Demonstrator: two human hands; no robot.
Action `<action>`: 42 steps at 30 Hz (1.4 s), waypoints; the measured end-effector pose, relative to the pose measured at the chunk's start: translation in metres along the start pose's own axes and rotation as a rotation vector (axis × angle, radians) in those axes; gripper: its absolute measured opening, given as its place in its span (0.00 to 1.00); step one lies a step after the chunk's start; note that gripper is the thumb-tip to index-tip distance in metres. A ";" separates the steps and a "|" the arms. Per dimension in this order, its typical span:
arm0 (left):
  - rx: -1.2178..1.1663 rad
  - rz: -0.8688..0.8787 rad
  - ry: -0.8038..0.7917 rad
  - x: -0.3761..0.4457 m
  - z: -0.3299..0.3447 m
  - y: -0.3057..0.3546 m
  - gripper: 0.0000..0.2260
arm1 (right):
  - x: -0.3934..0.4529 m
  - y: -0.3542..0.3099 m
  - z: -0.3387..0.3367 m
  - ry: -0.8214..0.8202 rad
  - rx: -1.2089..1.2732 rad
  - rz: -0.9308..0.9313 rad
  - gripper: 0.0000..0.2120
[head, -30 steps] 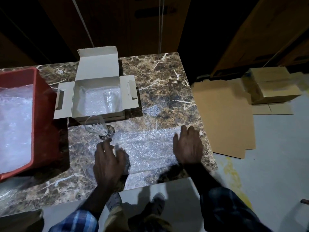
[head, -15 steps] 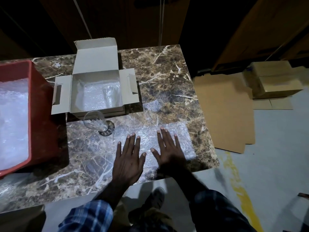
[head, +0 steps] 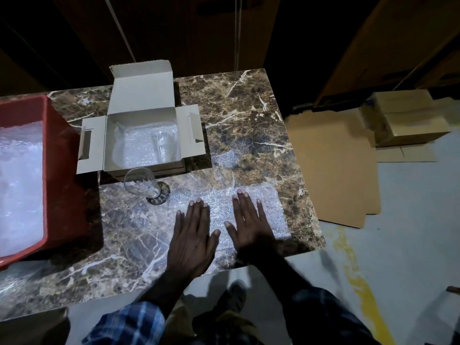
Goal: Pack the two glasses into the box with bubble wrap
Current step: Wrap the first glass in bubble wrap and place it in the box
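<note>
Head view: both hands, left hand and right hand, have slid together, fingers flat and open, smoothing the bubble wrap beside the waiting glass.

The red crate runs off the left edge, so its far side and most of the bubble wrap inside it go unseen; the glass in the box is a faint outline against the wrap lining; both hands cover the near part of the bubble wrap sheet; the stacked cartons at right are blurred, their markings unreadable.
</note>
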State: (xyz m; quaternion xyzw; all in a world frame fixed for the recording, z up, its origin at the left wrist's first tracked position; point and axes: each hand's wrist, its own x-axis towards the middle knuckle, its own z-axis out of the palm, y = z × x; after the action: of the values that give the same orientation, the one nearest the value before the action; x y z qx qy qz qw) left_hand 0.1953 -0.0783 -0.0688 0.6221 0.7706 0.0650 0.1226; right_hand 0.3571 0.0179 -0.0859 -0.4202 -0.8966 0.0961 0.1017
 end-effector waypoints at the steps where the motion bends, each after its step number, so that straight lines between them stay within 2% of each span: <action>1: 0.004 0.016 -0.015 0.000 0.003 0.000 0.30 | -0.002 -0.003 0.003 -0.010 0.002 -0.012 0.31; 5: 0.022 0.037 -0.035 -0.009 0.007 -0.020 0.31 | -0.015 0.018 0.003 -0.027 -0.054 0.023 0.33; 10: 0.045 -0.024 -0.038 -0.021 -0.004 -0.051 0.34 | -0.025 0.054 -0.010 -0.026 -0.100 0.155 0.35; 15: 0.032 0.011 -0.014 -0.030 -0.013 -0.054 0.35 | -0.036 0.055 -0.016 0.006 -0.041 0.074 0.35; 18: 0.041 0.114 0.019 -0.028 -0.018 -0.042 0.35 | -0.048 0.045 -0.021 0.025 0.022 -0.026 0.35; 24: 0.057 0.299 -0.033 -0.034 -0.001 -0.022 0.32 | -0.055 0.040 -0.017 0.097 0.134 -0.092 0.23; 27: 0.053 0.262 -0.077 -0.035 0.006 -0.019 0.30 | -0.051 0.038 -0.020 0.137 0.131 -0.133 0.20; 30: 0.042 0.230 -0.094 -0.035 0.007 -0.019 0.30 | -0.052 0.039 -0.022 0.172 0.097 -0.137 0.21; 33: 0.041 0.244 -0.100 -0.036 0.003 -0.017 0.26 | -0.061 0.049 -0.020 0.203 0.001 -0.094 0.20; 39: 0.103 0.278 -0.123 -0.036 0.005 -0.012 0.23 | -0.070 0.052 -0.027 0.295 -0.211 0.072 0.06; 42: 0.122 0.278 -0.128 -0.037 0.007 -0.011 0.23 | -0.066 0.044 -0.033 0.347 -0.158 0.222 0.07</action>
State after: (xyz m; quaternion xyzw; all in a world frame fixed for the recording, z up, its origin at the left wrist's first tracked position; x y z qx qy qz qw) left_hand 0.1939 -0.1168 -0.0743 0.7320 0.6700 -0.0051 0.1232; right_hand 0.4391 -0.0023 -0.0721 -0.5331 -0.8186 -0.0375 0.2103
